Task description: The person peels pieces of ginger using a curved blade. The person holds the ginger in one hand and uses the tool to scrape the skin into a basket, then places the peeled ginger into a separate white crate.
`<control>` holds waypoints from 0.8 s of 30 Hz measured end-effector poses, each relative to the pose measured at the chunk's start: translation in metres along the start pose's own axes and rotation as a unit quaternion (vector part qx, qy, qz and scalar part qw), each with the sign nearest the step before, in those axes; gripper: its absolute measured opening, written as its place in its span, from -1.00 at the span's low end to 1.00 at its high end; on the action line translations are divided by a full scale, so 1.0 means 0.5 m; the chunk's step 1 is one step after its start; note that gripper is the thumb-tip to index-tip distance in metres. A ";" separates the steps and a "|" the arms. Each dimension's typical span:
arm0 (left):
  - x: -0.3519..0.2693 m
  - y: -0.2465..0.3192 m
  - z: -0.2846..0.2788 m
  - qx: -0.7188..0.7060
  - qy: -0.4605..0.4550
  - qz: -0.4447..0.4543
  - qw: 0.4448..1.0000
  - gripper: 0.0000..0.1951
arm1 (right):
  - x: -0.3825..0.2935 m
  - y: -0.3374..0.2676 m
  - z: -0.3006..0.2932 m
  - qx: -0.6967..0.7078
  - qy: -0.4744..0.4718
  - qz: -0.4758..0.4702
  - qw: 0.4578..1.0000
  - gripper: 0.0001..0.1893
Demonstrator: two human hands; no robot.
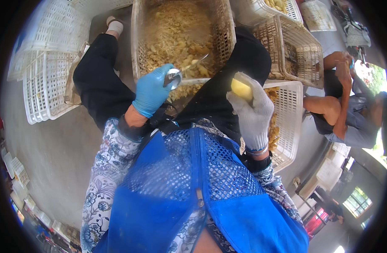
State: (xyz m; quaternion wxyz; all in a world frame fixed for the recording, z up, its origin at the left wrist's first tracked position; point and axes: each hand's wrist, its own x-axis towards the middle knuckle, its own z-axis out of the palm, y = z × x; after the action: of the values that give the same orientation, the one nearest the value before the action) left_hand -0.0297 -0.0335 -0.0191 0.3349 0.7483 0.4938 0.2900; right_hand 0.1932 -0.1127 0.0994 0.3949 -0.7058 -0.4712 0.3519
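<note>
My left hand (155, 88), in a blue glove, grips the dark handle of a knife (196, 62); a round shiny metal piece sits by the handle. The blade points up and to the right over a white plastic crate (225, 28) of pale yellow peelings (177, 31). To the right, my right hand (253, 110), in a whitish knit glove, holds a smooth pale yellow piece (241, 89), maybe a peeled root or fruit, between thumb and fingers. The knife and the piece are apart. Larger yellow bits lie near the crate's close end.
A white crate (288, 126) with brownish-yellow pieces (273, 126) stands beside my right hand. Empty-looking soiled crates (302, 50) are beyond it. White crates (51, 82) stand at the left. Another person (345, 101) sits at the right. My legs flank the peelings crate.
</note>
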 end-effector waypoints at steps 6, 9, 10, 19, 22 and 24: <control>0.011 0.088 0.002 0.062 0.013 0.135 0.989 -0.56 | 0.003 0.024 0.021 0.221 -0.038 0.057 0.973 -0.55; 0.008 0.100 0.015 0.079 0.010 0.166 0.983 -0.42 | 0.007 0.030 0.019 0.065 -0.040 0.016 0.997 -0.59; 0.014 0.094 0.023 0.095 0.032 0.204 0.974 -0.48 | 0.007 0.030 0.021 0.065 -0.042 0.016 0.997 -0.59; 0.017 0.074 0.041 0.242 0.079 0.237 0.937 -0.63 | 0.005 0.023 0.023 0.095 -0.069 0.065 0.991 -0.68; 0.022 0.072 0.039 0.286 0.091 0.253 0.920 -0.65 | 0.002 0.022 0.022 0.144 -0.072 0.118 0.980 -0.64; 0.024 0.056 0.040 0.304 0.094 0.262 0.911 -0.67 | 0.002 0.027 0.016 0.137 -0.078 0.138 0.978 -0.65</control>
State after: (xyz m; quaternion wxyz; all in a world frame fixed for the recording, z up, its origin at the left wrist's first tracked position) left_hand 0.0050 -0.0348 -0.0079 -0.0451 0.8854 0.3739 0.2723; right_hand 0.1915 -0.1133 0.0838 0.3977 -0.6736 -0.3458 0.5182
